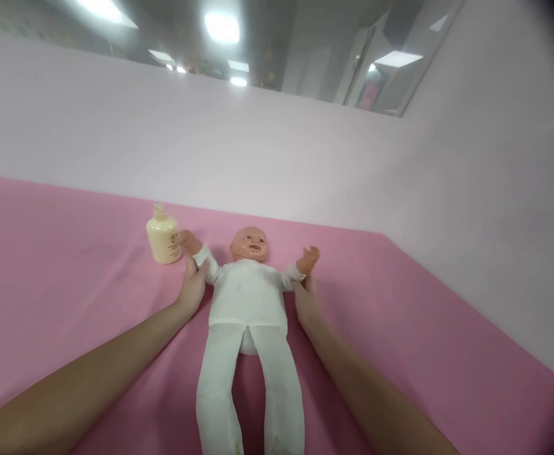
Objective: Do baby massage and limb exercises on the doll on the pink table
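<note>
A baby doll (248,294) with a white cloth body lies on its back, its head toward the wall and its legs toward me. Both of its arms are raised out to the sides. My left hand (193,285) is closed around the doll's arm on the left, near the wrist. On the other side, my right hand (306,298) grips the doll's other arm below its hand; part of my fingers is hidden behind it. A cream pump bottle (164,240) stands just left of the doll's left-side hand, close to my left hand.
The doll and bottle rest on a pink padded surface (68,265). A white wall (186,139) rises behind it and along the right side. Above the wall, a glass pane (296,50) shows bright ceiling lights.
</note>
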`<act>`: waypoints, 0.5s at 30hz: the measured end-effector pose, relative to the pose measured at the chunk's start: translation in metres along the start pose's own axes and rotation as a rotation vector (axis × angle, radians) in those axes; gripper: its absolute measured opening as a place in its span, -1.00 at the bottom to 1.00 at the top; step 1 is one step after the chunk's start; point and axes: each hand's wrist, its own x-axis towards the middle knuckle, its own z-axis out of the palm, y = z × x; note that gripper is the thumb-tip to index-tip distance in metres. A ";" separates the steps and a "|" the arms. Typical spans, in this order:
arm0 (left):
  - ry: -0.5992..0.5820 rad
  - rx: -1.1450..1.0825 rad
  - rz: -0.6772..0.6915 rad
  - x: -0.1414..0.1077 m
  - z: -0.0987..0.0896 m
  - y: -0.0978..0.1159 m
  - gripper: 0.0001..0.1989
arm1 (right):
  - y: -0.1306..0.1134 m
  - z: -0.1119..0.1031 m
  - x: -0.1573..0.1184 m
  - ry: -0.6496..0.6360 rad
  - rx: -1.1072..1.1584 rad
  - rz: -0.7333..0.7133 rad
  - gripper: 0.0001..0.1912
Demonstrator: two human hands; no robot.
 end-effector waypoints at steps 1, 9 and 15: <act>-0.054 0.052 0.031 -0.002 0.002 0.003 -0.49 | -0.002 0.001 -0.001 -0.049 0.004 0.014 -0.40; -0.382 0.345 0.252 -0.007 0.007 0.010 -0.48 | -0.004 0.000 -0.005 -0.287 -0.158 -0.160 -0.50; -0.230 0.205 0.180 -0.009 0.005 0.007 -0.46 | -0.002 0.002 -0.005 -0.099 0.043 -0.059 -0.59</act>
